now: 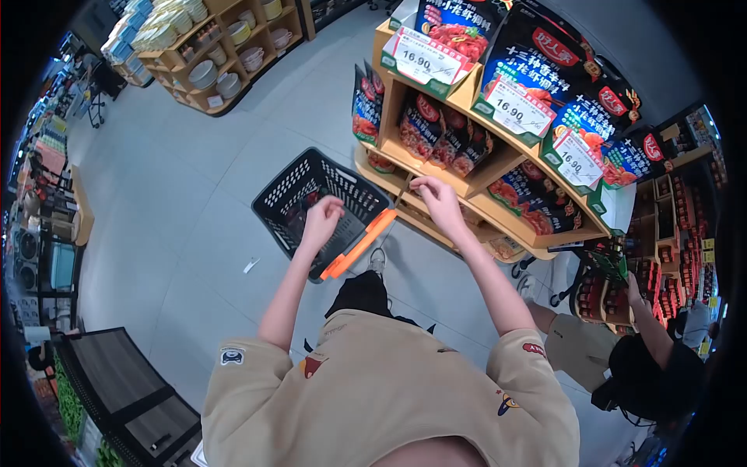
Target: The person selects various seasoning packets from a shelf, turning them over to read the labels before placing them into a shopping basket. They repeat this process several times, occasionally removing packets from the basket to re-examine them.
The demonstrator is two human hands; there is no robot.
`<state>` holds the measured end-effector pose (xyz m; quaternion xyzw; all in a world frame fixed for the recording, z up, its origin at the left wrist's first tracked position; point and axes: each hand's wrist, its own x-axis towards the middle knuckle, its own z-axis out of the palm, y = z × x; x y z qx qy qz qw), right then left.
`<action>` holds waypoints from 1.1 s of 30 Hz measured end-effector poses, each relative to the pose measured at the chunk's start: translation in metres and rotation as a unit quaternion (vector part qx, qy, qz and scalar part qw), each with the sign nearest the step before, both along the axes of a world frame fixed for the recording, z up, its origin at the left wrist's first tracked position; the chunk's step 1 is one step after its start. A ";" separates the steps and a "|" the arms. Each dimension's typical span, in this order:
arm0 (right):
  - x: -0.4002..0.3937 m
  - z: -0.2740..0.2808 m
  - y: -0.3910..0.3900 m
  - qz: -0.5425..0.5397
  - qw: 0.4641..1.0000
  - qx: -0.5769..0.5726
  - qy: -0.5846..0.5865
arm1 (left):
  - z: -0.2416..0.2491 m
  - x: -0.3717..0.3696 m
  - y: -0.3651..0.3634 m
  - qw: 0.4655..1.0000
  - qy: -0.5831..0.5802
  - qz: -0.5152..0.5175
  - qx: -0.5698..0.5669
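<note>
My left hand (322, 221) is above the black plastic shopping basket (274, 185), its fingers curled inward. The basket stands on the floor in front of me, with its orange handle (359, 244) lying along the near rim. A dark item (311, 199) shows inside, partly behind my left hand. To the right, my right hand (438, 201) is raised in front of the wooden display shelf (498, 165), its fingers bent together. Whether either hand holds anything small is hidden. Dark seasoning pouches (424, 123) fill the shelf compartment just beyond my right hand.
Larger pouches (545, 58) stand on the shelf top behind price signs (420, 58). Another person (654, 350) is at the right, holding a green package (609, 261). A wooden rack of bowls (204, 74) stands at the back left, a dark folding panel (128, 381) at the lower left.
</note>
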<state>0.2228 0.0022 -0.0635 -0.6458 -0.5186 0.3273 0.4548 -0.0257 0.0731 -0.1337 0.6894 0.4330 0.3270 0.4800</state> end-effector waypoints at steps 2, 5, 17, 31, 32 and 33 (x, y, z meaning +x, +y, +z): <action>-0.035 -0.025 -0.013 0.031 0.999 -0.001 -0.042 | -0.027 -0.039 -0.046 0.992 0.108 0.023 -0.058; -0.082 -0.057 -0.020 0.085 0.993 0.006 -0.084 | -0.057 -0.080 -0.089 0.987 0.096 0.046 -0.118; -0.148 -0.123 -0.011 0.099 0.911 0.100 -0.389 | -0.077 -0.106 -0.040 0.981 0.078 -0.027 -0.177; -0.172 -0.115 0.004 0.044 0.915 -0.021 -0.400 | -0.258 -0.164 0.136 0.943 0.225 -0.121 -0.215; -0.172 -0.117 0.005 0.028 0.914 -0.022 -0.404 | -0.278 -0.161 0.148 0.937 0.236 -0.119 -0.226; -0.173 -0.118 0.004 0.026 0.914 -0.032 -0.402 | -0.288 -0.158 0.160 0.932 0.247 -0.118 -0.239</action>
